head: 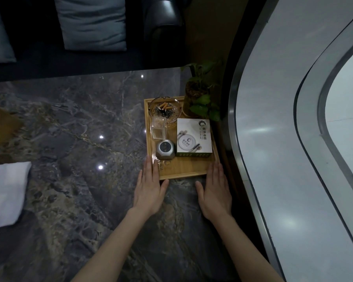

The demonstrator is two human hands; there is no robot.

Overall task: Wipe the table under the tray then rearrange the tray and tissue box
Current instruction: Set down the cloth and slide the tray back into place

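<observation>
A wooden tray [189, 169] lies near the right edge of the dark marble table [80, 123]. It carries a glass ashtray [165, 110] with butts, a clear glass holder [158, 128], a silver gadget [165, 149] and a white printed box [194, 137]. My left hand [149, 188] lies flat at the tray's near left corner, fingers along its left side and thumb at the front edge. My right hand [214, 190] mirrors it at the near right corner. Neither hand curls around anything. A wooden tissue box [2, 123] sits at the far left edge, partly cut off.
A folded white cloth [6, 192] rests on the table at the left. A potted green plant [200, 96] stands just behind the tray's far right corner. A dark sofa with grey cushions [94, 23] runs behind the table. A curved pale wall [283, 119] borders the right side.
</observation>
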